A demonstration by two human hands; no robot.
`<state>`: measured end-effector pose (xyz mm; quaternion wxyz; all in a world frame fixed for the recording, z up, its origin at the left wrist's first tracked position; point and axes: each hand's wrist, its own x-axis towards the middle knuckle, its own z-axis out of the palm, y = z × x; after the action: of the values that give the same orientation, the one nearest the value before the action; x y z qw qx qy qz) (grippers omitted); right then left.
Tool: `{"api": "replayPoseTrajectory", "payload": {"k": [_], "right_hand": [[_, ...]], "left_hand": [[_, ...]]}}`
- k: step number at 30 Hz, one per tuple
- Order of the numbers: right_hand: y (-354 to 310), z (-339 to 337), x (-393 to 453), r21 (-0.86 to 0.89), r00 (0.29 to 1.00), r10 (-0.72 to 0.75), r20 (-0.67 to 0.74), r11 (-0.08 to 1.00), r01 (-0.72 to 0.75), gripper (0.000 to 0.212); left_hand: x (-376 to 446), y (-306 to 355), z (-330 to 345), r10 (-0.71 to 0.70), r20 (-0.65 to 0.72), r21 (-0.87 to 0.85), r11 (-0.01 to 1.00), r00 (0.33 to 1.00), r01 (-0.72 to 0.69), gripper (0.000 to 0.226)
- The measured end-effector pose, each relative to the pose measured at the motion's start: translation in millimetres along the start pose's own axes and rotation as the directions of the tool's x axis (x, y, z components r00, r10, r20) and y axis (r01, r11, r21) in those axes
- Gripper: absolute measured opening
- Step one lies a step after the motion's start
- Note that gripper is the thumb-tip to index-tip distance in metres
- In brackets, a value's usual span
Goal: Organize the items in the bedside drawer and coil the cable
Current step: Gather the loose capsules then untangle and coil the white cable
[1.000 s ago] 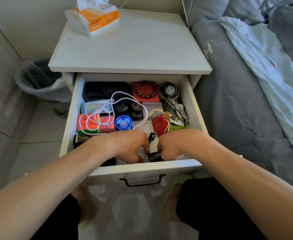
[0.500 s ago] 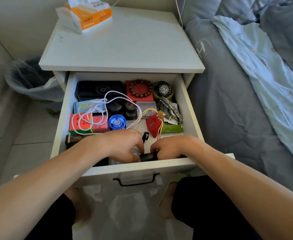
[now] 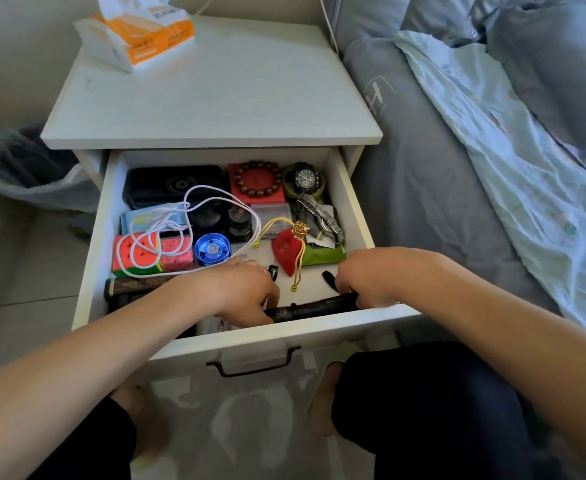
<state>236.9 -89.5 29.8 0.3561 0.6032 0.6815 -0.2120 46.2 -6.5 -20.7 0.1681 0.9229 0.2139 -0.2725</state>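
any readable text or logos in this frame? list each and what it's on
No text reads clearly enough to quote.
Tissue pack: print on the orange band, too blurred.
Red pouch: gold marking, too small.
Black round jar: red characters on the lid, illegible.
Grey bedding: a white embroidered emblem, a sign rather than letters.
Watch: dial markings too small.

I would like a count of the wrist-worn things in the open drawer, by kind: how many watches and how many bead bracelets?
Watches: 2, the black round-faced watch and the silver metal-band watch.
Bead bracelets: 1, the brown wooden bead bracelet.
Total: 3.
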Motion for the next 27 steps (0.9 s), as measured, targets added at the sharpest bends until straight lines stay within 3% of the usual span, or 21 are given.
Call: {"api": "replayPoseTrajectory", "payload": {"k": [5,8,13,18,22,27], "right_hand": [[-3,-7,15,-0.092,0.997,-0.008,0.072,0.996,0.015,0.012],[-6,1,22,-0.012,0.999,0.007,0.054,1.0,-0.006,0.019],[-9,11,32,0.053,0.998,0.032,0.052,0.998,-0.035,0.015],[-8,8,27,0.098,0.995,-0.026,0.097,0.995,0.017,0.023],[-19,5,37,0.358,0.983,-0.185,0.004,0.918,0.171,0.036],[-40,3,53,0.383,0.959,-0.281,-0.043,0.881,0.276,0.041]], "left_hand": [[23,32,-30,-0.084,0.17,-0.038,0.995,0.982,0.091,0.044],[35,49,-32,-0.041,0.172,-0.129,0.99,0.984,0.064,0.049],[40,52,-24,-0.024,0.106,-0.132,0.99,0.994,0.038,0.035],[21,30,-24,-0.03,0.151,-0.136,0.989,0.988,0.051,0.036],[4,15,-18,-0.005,0.064,-0.107,0.994,0.998,0.012,0.045],[-22,-19,-5,-0.055,-0.161,-0.265,0.964,0.985,0.01,0.038]]}}
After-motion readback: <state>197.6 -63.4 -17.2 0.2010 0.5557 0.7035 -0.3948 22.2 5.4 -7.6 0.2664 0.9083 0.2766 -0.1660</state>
